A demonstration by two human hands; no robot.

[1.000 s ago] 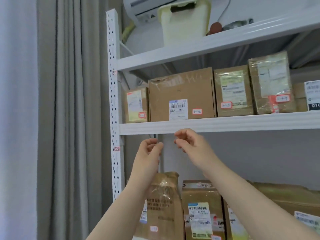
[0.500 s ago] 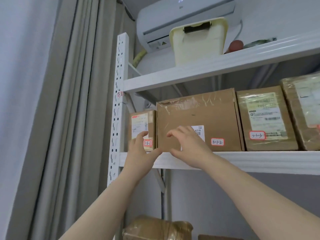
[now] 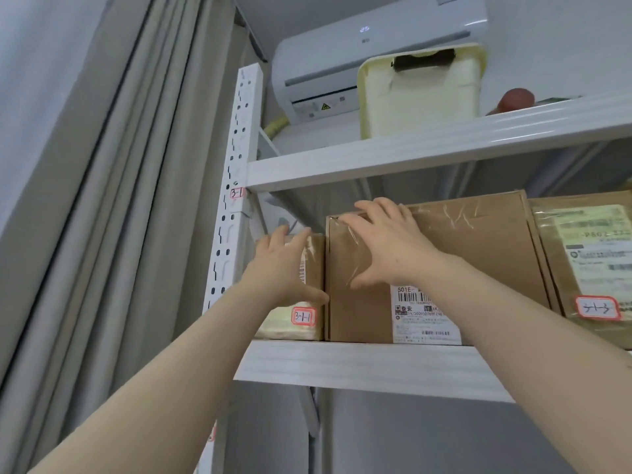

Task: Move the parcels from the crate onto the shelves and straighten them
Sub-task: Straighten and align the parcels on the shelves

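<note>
White metal shelf (image 3: 359, 366), front lip nearest the camera; both bare forearms cross it, reaching upward.

Left hand (image 3: 284, 266): fingers straight, palm laid on the front face of the small parcel (image 3: 313, 258), thumb pointing toward the seam with its neighbour. Nothing gripped. This parcel stands at the far left end of the shelf, just beside the perforated upright (image 3: 236, 186); red-edged tag (image 3: 303, 316) reads 3-1-1.

Right hand (image 3: 384, 249): fingers spread flat over the upper left corner of the large cardboard box (image 3: 485, 258), fingertips at its top edge. Pressing, not grasping. Box upright, touching the small parcel on its left side; shipping label (image 3: 425, 318) low on its front.

Third parcel (image 3: 588, 261) just right of the box, leaning slightly, tagged 3-1-3.

Upper shelf (image 3: 410, 155) carries a cream plastic bin (image 3: 420, 94) and a reddish object (image 3: 516, 100), too hidden to identify.

Grey curtain (image 3: 119, 200) hangs left of the rack. Wall air conditioner (image 3: 342, 63) behind the bin.
</note>
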